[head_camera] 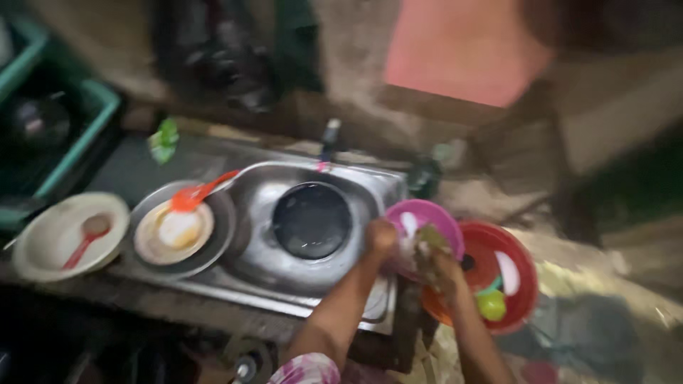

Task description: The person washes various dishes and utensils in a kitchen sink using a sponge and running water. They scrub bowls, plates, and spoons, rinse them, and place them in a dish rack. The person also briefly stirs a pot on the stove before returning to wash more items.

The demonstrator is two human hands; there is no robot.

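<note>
Pink bowl (427, 217) tilted between hands

Pink plate (427, 217), red basin (523, 267), green crate (85, 135), orange spoon (196, 193), floral sleeve (309, 370).

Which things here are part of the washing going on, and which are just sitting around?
In use: pink bowl, held by the left hand; scrubbing pad, in the right hand; red basin just behind them.

Lying about: dark pan in the sink; metal plate with a dish and orange spoon; white bowl with a red spoon; green crate.
</note>
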